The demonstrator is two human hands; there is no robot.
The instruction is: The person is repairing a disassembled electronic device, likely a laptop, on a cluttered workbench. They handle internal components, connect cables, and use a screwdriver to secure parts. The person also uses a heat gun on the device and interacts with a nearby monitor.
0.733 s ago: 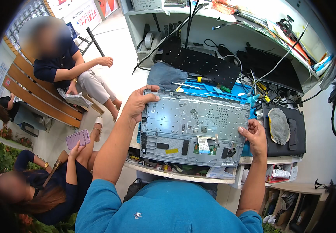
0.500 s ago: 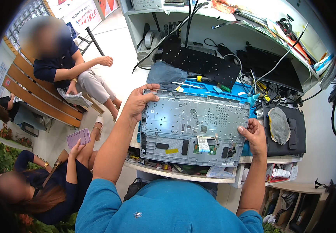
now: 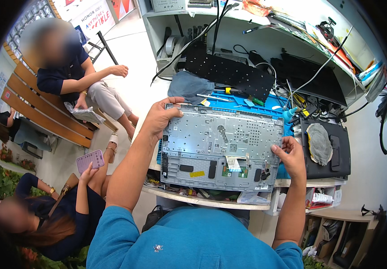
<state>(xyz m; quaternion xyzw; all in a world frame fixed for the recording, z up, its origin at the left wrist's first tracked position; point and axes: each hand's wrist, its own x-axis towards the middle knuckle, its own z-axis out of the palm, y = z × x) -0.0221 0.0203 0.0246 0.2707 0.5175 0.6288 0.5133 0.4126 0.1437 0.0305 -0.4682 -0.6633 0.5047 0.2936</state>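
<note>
Between both hands I hold a grey laptop palm-rest panel [image 3: 193,139], its inner side facing up. Its bare metal keyboard plate takes up the far part; black pads, a yellow sticker and a small green board [image 3: 243,172] with a white ribbon cable [image 3: 234,163] lie along the near part. My left hand [image 3: 163,117] is closed on the far left corner, thumb on top. My right hand [image 3: 290,155] grips the right edge, thumb on the upper face. Fingers under the panel are hidden. Beneath and beyond it lies a blue work mat [image 3: 272,106].
A black perforated sheet [image 3: 229,71], a grey-blue cloth [image 3: 190,87] and a yellow-black screwdriver [image 3: 234,92] lie beyond the panel. At right, a grey pad [image 3: 320,144] rests on a black device [image 3: 343,154]. Cables hang from the shelf [image 3: 265,20]. Two people sit nearby at left, one holding a phone [image 3: 90,161].
The view has shifted very slightly. Both hands keep the same hold on the panel, whose right side sits a touch further left in the picture.
</note>
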